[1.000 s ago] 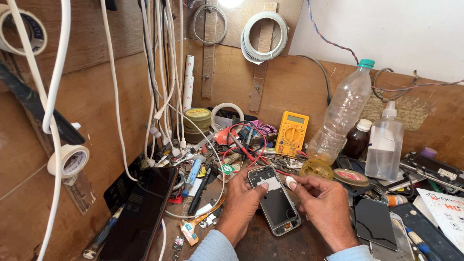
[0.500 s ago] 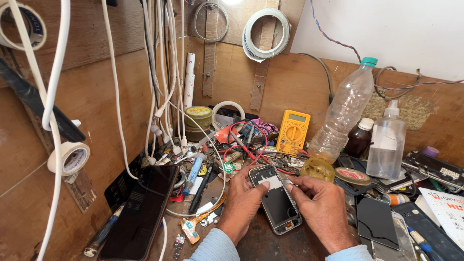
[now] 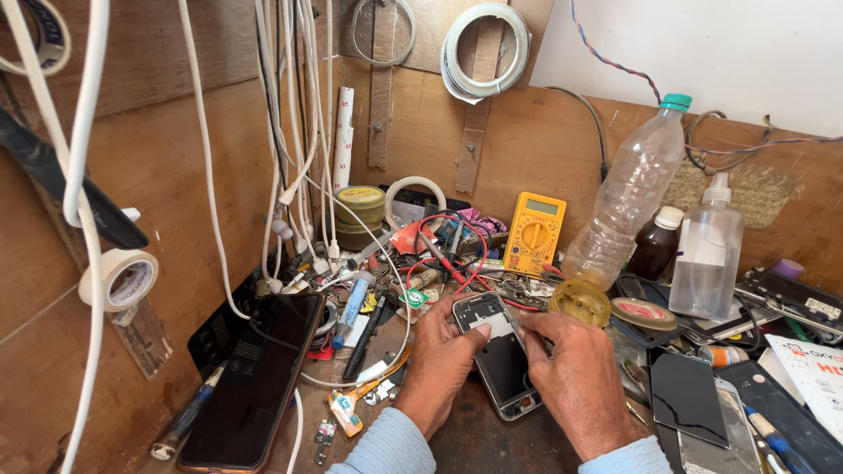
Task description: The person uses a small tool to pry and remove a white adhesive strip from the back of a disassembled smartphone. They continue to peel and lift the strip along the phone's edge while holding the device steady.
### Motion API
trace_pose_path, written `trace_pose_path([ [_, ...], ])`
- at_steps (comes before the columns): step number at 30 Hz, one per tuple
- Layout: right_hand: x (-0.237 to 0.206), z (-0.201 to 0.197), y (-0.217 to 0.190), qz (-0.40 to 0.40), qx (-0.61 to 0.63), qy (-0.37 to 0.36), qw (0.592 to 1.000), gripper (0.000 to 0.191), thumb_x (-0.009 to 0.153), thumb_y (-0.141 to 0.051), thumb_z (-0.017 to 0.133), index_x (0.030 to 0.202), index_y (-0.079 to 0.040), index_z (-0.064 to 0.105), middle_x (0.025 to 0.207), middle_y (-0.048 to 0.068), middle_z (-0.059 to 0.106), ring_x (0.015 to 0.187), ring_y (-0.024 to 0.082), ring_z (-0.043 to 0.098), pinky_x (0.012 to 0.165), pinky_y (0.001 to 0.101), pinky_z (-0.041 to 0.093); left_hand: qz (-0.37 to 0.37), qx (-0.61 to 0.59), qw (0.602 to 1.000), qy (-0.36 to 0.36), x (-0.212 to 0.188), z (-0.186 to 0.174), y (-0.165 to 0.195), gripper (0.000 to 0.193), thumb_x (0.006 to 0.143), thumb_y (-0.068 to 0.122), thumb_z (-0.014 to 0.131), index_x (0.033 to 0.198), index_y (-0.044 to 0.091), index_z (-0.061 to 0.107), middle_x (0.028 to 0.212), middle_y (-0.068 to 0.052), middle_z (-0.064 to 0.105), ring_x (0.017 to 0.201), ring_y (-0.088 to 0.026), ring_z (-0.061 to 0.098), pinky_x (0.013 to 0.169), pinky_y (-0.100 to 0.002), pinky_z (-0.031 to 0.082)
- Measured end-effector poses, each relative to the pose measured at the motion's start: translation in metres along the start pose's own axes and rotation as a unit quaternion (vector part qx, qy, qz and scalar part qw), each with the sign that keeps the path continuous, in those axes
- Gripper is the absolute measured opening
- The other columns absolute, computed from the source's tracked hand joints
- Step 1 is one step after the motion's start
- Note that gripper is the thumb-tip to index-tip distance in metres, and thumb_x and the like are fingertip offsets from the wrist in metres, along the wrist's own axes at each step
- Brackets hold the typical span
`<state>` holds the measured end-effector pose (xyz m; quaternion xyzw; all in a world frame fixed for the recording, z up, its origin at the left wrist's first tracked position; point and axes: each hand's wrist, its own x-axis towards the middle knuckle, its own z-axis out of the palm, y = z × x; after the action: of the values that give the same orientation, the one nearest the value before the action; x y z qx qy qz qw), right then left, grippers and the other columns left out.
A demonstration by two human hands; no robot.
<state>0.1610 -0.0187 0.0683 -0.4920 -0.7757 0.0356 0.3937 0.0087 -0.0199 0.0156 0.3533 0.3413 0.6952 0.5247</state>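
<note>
Cluttered wooden worktop (image 3: 492,439), plywood back wall hung with white cables (image 3: 290,114) and tape rolls. Big items: clear plastic bottle (image 3: 628,197) with teal cap leaning at the back right, black tablet (image 3: 255,377) propped at the left, clear squeeze bottle (image 3: 707,254), yellow multimeter (image 3: 534,233) with red leads. Centre front: opened phone (image 3: 496,351) lying flat on the worktop, back cover off, between both hands. Left hand (image 3: 439,360) grips its left edge, fingers closed on the frame, thumb on the upper part. Right hand (image 3: 575,377) holds the right edge, fingers pinched at a small white part near the top; can't tell what it is.
</note>
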Motion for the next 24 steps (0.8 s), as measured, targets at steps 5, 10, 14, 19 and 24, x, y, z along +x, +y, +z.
trace_pose_path([
  [5,0.01,0.01,0.018,0.064,0.082,-0.025,0.994,0.016,0.081,-0.012,0.079,0.093,-0.003,0.082,0.075,0.01,0.08,0.064,0.019,0.073,0.06,0.0344,0.058,-0.001,-0.014,1.0,-0.004,0.0,-0.001,0.0,0.053,0.082,-0.008,0.062,0.134,-0.004,0.053,0.105,-0.014,0.075,0.093,-0.017,0.072,0.083,-0.029,0.058],
  [10,0.018,0.011,0.037,0.164,0.205,-0.081,0.961,0.015,0.081,-0.011,0.082,0.091,0.0,0.083,0.061,0.006,0.072,0.046,0.009,0.055,0.042,0.0272,0.041,-0.007,-0.019,1.0,0.0,0.0,-0.002,0.0,0.051,0.081,-0.008,0.064,0.131,-0.004,0.055,0.106,-0.013,0.075,0.094,-0.017,0.072,0.085,-0.029,0.058],
  [14,0.02,0.008,0.039,0.234,0.261,-0.112,0.93,0.015,0.082,-0.01,0.081,0.092,0.001,0.083,0.06,0.005,0.07,0.04,0.01,0.05,0.035,0.027,0.033,0.001,-0.008,1.0,-0.013,0.001,-0.003,0.001,0.048,0.082,-0.009,0.064,0.129,-0.005,0.058,0.106,-0.014,0.075,0.094,-0.017,0.072,0.085,-0.029,0.058],
  [19,0.019,0.004,0.034,0.246,0.277,-0.119,0.921,0.015,0.082,-0.01,0.081,0.093,-0.001,0.084,0.059,0.006,0.07,0.04,0.009,0.05,0.034,0.0263,0.032,-0.025,-0.003,1.0,-0.003,-0.001,-0.003,0.003,0.048,0.082,-0.008,0.063,0.129,-0.002,0.058,0.104,-0.014,0.074,0.092,-0.017,0.072,0.083,-0.031,0.059],
  [24,0.019,0.003,0.03,0.231,0.241,-0.116,0.935,0.016,0.082,-0.011,0.081,0.093,0.0,0.083,0.06,0.008,0.07,0.042,0.012,0.051,0.037,0.03,0.035,-0.005,-0.016,1.0,-0.014,0.0,-0.003,0.0,0.047,0.082,-0.008,0.062,0.129,-0.004,0.058,0.106,-0.013,0.075,0.095,-0.017,0.072,0.087,-0.03,0.058],
])
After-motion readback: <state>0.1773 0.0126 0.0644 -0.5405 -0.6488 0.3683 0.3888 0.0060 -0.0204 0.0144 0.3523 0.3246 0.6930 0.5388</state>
